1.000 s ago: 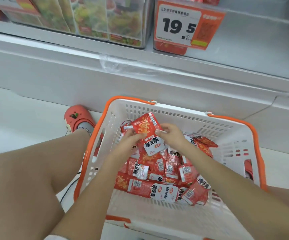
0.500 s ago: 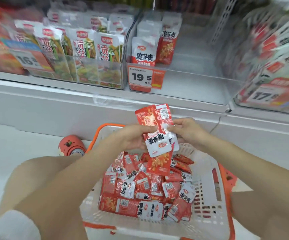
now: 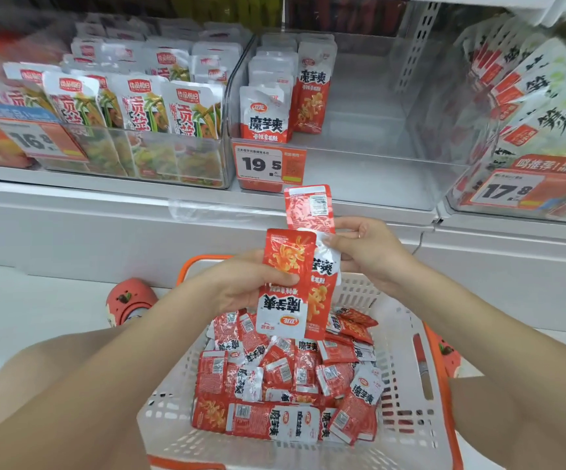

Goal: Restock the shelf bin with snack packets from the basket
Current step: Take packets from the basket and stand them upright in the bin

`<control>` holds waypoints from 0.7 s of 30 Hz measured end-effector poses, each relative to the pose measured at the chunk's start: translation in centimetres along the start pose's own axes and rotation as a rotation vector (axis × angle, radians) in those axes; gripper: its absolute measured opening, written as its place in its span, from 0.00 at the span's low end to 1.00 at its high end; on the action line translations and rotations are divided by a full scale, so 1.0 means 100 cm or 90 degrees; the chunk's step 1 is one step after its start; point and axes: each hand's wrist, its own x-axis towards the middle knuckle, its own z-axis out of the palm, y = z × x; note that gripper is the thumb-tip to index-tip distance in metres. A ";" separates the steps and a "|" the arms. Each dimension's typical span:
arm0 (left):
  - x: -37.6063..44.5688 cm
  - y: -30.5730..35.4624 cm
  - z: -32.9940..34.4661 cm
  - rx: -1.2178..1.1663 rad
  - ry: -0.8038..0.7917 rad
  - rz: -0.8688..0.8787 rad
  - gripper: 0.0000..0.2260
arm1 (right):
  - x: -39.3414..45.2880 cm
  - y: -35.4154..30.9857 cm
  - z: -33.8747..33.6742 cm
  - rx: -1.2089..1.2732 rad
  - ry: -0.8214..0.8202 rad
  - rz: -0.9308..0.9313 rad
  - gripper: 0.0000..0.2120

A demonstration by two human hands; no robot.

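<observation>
Fingers of your left hand (image 3: 240, 286) pinch a red-and-white snack packet (image 3: 285, 283); those of your right hand (image 3: 369, 252) hold a second, overlapping packet (image 3: 312, 212) just behind it; both have risen out of the white basket (image 3: 407, 398) since a second ago, so the lift is done and placement comes next, I judge; more packets (image 3: 285, 385) lie heaped in the basket below; the clear shelf bin (image 3: 359, 123), far and centre, holds only a few matching packs (image 3: 268, 113) at its left; its orange tag (image 3: 268, 166) reads 19.5; neighbouring tags read 16.8 and 17.8.
</observation>
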 end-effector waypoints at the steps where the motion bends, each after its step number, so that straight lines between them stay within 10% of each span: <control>1: 0.000 0.000 0.001 -0.009 -0.001 0.000 0.10 | 0.002 0.000 0.000 0.002 0.006 0.004 0.08; 21: 0.004 0.009 0.001 0.221 0.349 0.144 0.11 | 0.004 -0.009 -0.012 -0.426 0.176 -0.166 0.07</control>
